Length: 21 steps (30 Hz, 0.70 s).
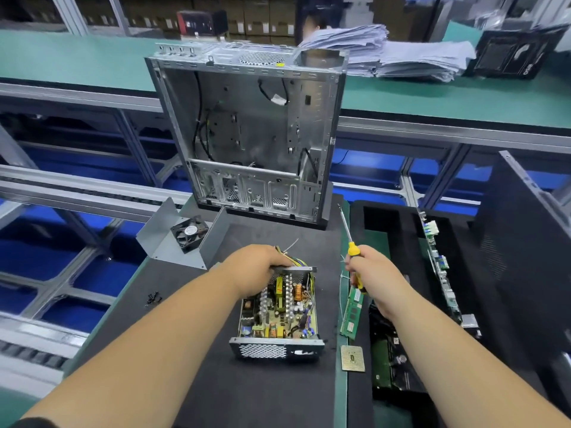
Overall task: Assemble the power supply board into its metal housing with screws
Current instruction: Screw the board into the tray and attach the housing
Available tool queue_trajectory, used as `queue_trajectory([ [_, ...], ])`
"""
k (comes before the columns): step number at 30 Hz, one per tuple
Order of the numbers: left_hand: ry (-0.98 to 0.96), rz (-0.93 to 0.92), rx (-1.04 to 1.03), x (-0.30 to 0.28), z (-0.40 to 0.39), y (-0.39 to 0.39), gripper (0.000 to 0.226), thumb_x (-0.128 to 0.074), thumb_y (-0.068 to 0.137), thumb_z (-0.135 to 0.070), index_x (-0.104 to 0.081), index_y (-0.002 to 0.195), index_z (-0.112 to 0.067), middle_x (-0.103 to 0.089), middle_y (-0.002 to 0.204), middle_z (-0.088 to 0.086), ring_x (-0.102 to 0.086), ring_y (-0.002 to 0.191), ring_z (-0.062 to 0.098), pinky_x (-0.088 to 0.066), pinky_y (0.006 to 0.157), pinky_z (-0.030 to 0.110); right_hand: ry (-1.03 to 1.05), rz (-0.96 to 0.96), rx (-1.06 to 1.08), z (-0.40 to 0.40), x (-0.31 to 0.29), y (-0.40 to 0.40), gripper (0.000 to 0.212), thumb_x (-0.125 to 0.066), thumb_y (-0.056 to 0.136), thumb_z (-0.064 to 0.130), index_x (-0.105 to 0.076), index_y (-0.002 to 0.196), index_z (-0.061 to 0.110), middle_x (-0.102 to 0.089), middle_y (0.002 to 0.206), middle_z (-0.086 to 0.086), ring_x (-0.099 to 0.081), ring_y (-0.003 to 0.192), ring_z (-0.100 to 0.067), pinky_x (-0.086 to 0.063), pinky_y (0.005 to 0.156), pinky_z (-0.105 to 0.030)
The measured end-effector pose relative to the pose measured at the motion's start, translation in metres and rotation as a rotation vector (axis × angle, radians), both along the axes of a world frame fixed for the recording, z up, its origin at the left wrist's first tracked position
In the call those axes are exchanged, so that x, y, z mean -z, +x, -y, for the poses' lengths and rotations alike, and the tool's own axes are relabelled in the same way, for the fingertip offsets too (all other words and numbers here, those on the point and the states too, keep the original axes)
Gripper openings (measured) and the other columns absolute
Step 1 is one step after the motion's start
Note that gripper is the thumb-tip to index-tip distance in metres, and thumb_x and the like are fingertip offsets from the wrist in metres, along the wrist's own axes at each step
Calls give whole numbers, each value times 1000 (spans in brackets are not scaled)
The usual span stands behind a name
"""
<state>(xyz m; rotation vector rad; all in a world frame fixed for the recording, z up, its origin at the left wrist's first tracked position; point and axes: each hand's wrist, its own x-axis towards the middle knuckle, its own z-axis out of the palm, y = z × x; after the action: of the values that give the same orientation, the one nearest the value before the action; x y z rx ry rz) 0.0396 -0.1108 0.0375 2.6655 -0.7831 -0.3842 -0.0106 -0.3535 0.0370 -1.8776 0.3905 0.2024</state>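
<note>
The power supply board [279,310] lies inside its open metal housing [275,350] on the black mat, perforated wall toward me. My left hand [256,270] grips the housing's far edge, beside a bundle of coloured wires [296,261]. My right hand [370,273] holds a yellow-handled screwdriver [352,250] upright, its shaft pointing away from me, to the right of the housing. A few dark screws [153,298] lie on the mat at the left. The grey housing cover with a black fan [188,231] sits behind my left hand.
An open computer case [247,125] stands at the mat's far end. A green memory stick [352,313] and a processor chip [352,358] lie right of the housing. A black foam tray [401,242] with a circuit board [438,264] and a dark side panel [525,242] are on the right.
</note>
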Motion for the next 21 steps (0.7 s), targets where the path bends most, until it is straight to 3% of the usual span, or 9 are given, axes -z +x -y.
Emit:
queue_trajectory([
  [4,-121,60,-191,5,-23,-8,38,-61,89,-15,-64,122,-34,-59,122,-10,-53,116,12,-43,102,34,-195,19,-113,-18,0,29,11,-61,85,20,-56,80,12,-47,68,-4,-42,61,-20,-35,60,-31],
  [9,-150,56,-351,9,-59,-26,28,-64,90,-20,-65,115,-31,-56,112,-14,-55,110,10,-43,96,26,-455,39,-286,-50,1,70,28,-73,81,36,-68,76,9,-58,67,-3,-53,64,-20,-41,59,-30],
  [14,-92,5,-353,11,-72,-41,41,-60,94,-21,-57,134,-33,-54,136,-10,-49,126,11,-39,109,31,-649,-14,-451,-81,4,90,42,-77,73,54,-66,67,14,-55,62,-4,-53,62,-23,-37,56,-31],
  [17,-82,6,-353,13,-68,-46,46,-59,95,-21,-52,139,-32,-50,142,-9,-44,132,11,-35,112,30,-682,-26,-507,-83,10,93,38,-80,74,48,-73,78,10,-70,75,-5,-65,75,-23,-54,69,-34],
  [19,-65,43,-337,13,-66,-47,48,-59,94,-21,-50,141,-30,-47,143,-8,-41,133,12,-33,112,29,-688,-5,-506,-78,14,93,31,-80,77,42,-76,85,13,-73,84,-6,-66,82,-23,-56,80,-38],
  [21,-74,87,-315,14,-62,-46,51,-59,94,-22,-46,143,-29,-41,146,-9,-35,136,11,-30,113,28,-686,20,-498,-67,14,93,26,-78,80,39,-74,86,13,-71,82,-7,-65,81,-25,-53,78,-37],
])
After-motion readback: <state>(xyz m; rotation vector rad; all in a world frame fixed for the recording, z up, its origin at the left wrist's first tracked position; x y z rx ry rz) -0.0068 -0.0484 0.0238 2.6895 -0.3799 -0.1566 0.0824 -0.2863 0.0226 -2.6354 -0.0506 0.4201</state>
